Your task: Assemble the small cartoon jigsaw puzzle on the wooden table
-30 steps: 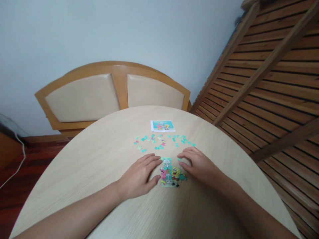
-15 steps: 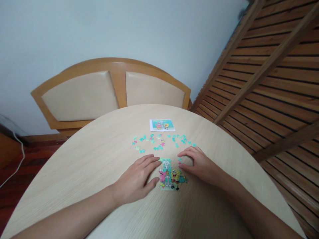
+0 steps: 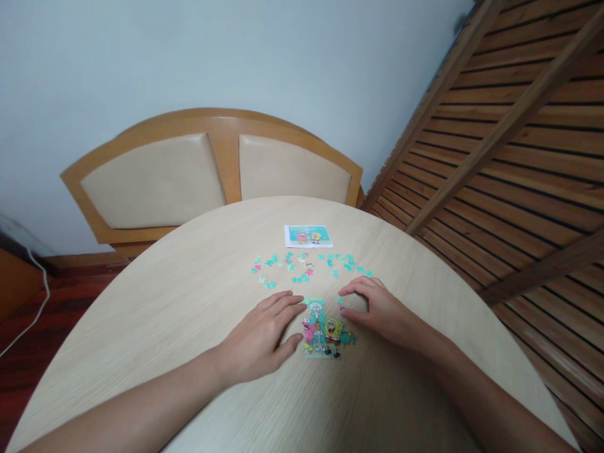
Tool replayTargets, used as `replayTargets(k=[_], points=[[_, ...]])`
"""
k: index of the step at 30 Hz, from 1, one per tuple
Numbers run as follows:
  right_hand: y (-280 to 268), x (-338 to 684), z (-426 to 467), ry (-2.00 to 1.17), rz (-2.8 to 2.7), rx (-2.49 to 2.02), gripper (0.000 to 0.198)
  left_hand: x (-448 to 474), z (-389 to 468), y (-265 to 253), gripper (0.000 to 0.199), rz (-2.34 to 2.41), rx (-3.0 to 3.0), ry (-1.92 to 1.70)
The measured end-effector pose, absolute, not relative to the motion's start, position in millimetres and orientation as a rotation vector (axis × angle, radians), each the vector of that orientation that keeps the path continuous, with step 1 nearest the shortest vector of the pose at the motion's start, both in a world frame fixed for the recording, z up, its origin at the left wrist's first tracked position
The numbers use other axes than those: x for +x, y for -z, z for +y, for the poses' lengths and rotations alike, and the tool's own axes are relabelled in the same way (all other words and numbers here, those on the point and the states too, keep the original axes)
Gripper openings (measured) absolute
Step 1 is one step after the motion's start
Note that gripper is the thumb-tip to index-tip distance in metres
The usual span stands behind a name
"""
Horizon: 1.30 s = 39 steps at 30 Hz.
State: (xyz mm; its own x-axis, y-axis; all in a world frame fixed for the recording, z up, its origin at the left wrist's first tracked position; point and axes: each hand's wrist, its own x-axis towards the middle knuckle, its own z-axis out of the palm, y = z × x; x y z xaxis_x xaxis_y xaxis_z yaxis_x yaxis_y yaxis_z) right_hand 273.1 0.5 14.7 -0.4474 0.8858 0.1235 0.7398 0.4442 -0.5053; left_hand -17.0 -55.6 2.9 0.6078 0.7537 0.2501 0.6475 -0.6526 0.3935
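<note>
A partly assembled jigsaw puzzle (image 3: 317, 328) with cartoon figures lies flat on the table in front of me. My left hand (image 3: 267, 333) rests flat at its left side, fingers spread, the fingertips at the puzzle's upper left edge. To the right, my right hand (image 3: 375, 308) is curved, its thumb and index finger apart. Between those fingertips lies a small teal and pink puzzle piece (image 3: 341, 304), close to the thumb and apart from the assembled part. Whether the thumb touches this piece is hard to tell.
Several loose puzzle pieces (image 3: 287, 264) are scattered beyond my hands, with more teal pieces (image 3: 346, 263) to the right. Behind them lies a printed picture card (image 3: 309, 236). A padded bench back (image 3: 226, 163) stands past the round table's (image 3: 189, 264) far edge, beside a slatted wooden panel (image 3: 509, 157).
Both hands and the pieces stay nearly where they were. The whole view has shifted very slightly.
</note>
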Motion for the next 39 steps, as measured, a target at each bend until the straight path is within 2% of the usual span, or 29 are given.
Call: replayTargets(k=[19,25,32,39], points=[[-9.5,275.0,2.4,-0.564,-2.377,-1.312,0.013,-17.2,-55.0,-2.7,0.046,1.136,2.578,-0.596],[-11.5,275.7,1.1,-0.457,-2.356,-1.367,0.020,-17.4,-55.1,-3.1,0.046,1.125,2.560,-0.623],[-13.6,272.6,-2.8,-0.476,-2.390,-1.324,0.014,-16.9,-54.8,-3.5,0.046,1.137,2.566,-0.586],[-18.9,270.3,-6.9,-0.443,-2.421,-1.305,0.016,-17.7,-54.7,-1.7,0.045,1.123,2.567,-0.625]])
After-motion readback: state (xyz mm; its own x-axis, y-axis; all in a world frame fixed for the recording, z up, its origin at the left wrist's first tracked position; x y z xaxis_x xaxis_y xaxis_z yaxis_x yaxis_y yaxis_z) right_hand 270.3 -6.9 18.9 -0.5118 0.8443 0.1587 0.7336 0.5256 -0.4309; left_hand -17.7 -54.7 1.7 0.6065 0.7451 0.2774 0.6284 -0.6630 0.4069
